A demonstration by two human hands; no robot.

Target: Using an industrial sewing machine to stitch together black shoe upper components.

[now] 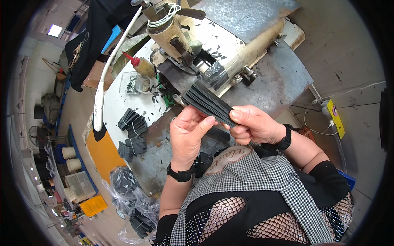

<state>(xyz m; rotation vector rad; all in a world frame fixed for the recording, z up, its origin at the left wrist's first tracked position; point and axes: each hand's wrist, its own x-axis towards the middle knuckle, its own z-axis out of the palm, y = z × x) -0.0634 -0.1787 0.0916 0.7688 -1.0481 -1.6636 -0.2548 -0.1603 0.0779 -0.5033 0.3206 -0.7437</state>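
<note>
So right now a fanned stack of thin, dark grey-black flat strips (208, 102) is sitting up in the hands, just in front of a worn cream-coloured machine with a dark metal head (170, 39); can't tell if the far end is touching it. The right hand (254, 123) is pinching the near end between thumb and bent fingers. The left hand (189, 129) is resting along the lower side, thumb and index tips close together, but I can't tell if it's really gripping or just steadying. Progress-wise, some finished-looking dark bundles with pale bands (135, 123) are lying on the worktable to the left, and more dark pieces are sitting in a clear crinkly plastic bag (141, 221) lower down. The held stack isn't showing a band, so I'm guessing this batch is only partway done. Little black offcuts (154, 98) are littering the white tabletop (115, 108), so plenty of cutting seems done. How many batches are remaining? No clue.
</note>
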